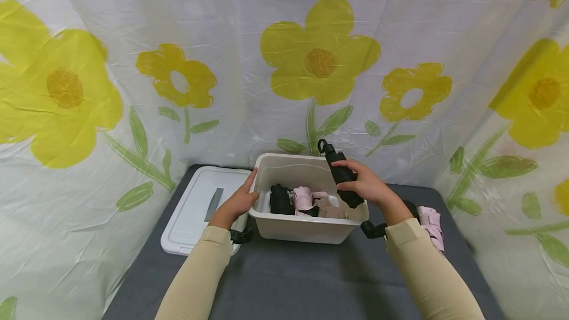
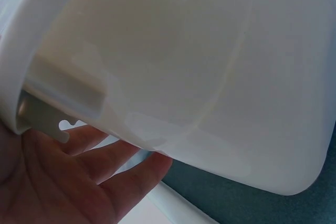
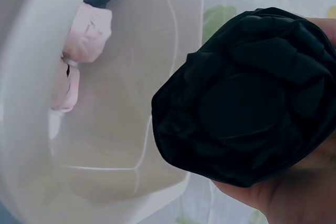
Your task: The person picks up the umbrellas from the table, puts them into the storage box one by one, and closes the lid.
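Note:
My right hand [image 1: 366, 181] grips a black folded umbrella [image 1: 341, 169], tilted, its hooked handle pointing up and away. The umbrella's round end [image 3: 241, 106] faces the camera in the right wrist view, above the right part of a cream storage bin [image 1: 306, 228]. My left hand [image 1: 235, 204] holds the bin's left side, thumb at the rim and fingers [image 2: 139, 179] against the outer wall. Inside the bin lie a black folded umbrella [image 1: 281, 200], a pink one [image 1: 303, 197] and a beige-brown one [image 1: 331, 211], side by side.
A white lid [image 1: 188, 216] with a grey handle lies left of the bin on the dark grey table [image 1: 302, 280]. Near the right forearm lie a pink folded umbrella [image 1: 431, 221] and a black bundle [image 1: 411, 208], partly hidden. A flowered curtain [image 1: 240, 88] hangs behind.

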A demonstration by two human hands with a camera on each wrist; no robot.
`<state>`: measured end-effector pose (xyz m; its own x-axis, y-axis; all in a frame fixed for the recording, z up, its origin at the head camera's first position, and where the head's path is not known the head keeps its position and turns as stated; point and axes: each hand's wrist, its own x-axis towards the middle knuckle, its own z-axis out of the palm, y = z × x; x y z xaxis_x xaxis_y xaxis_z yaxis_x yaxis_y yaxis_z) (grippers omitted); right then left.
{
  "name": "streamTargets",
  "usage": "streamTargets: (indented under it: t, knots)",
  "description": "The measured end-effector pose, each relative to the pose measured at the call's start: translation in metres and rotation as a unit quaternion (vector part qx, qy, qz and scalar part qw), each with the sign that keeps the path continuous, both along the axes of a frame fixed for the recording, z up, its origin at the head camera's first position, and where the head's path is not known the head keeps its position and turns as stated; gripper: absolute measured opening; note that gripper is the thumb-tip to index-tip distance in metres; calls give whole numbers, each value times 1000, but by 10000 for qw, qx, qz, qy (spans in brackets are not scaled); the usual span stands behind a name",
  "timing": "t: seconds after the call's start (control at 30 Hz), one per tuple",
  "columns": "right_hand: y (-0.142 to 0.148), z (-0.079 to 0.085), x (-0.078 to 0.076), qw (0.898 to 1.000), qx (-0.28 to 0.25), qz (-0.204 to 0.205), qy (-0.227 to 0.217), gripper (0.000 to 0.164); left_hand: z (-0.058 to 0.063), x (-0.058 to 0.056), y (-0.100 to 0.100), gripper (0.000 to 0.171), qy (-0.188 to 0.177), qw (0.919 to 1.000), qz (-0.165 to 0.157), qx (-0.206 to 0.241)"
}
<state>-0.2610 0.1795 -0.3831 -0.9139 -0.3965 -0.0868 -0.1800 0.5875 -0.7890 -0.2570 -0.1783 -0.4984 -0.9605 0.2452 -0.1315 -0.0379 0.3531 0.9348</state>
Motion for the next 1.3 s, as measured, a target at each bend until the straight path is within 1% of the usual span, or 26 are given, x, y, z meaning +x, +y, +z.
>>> streamTargets:
  t: [0.07, 0.3, 0.43, 0.5, 0.53, 0.73, 0.77, 0.93, 1.07, 1.17, 1.3]
  knots:
    - [-2, 0, -3, 9997, 189, 93, 94, 61, -1, 0, 0, 82, 10, 10000, 2, -4]
    - [-10, -2, -11, 9970, 652, 411, -101, 59, -2, 1, 1, 82, -67, 10000, 29, 16]
    - [-12, -4, -17, 9931, 974, 651, -69, 57, 0, 3, 2, 82, -98, 9999, 29, 43]
    - [-13, -6, -19, 9911, 1073, 772, -125, 56, 1, 4, 2, 82, -116, 9999, 22, 73]
    - [-14, -6, -21, 9899, 1131, 844, -133, 56, 6, 7, 2, 82, -145, 9999, 3, 93]
    - [-19, -7, -27, 9829, 1338, 1196, -417, 55, 3, 4, 0, 82, -189, 9998, 39, 42]
    - [-20, -8, -28, 9816, 1388, 1221, -487, 55, -2, 1, -1, 82, -168, 9998, 76, 21]
    - [-22, -13, -34, 9764, 1574, 1283, -741, 60, -1, 2, -1, 82, -148, 9998, 106, 50]
    - [-24, -17, -38, 9723, 1751, 1228, -945, 62, -2, 1, 0, 83, -191, 9997, 77, 91]
    - [-26, -20, -41, 9677, 1990, 1239, -923, 62, -2, 0, 0, 82, -181, 9998, 78, 61]
    - [-29, -22, -43, 9597, 2326, 1398, -733, 63, -1, 0, 0, 83, -117, 9999, 106, 25]
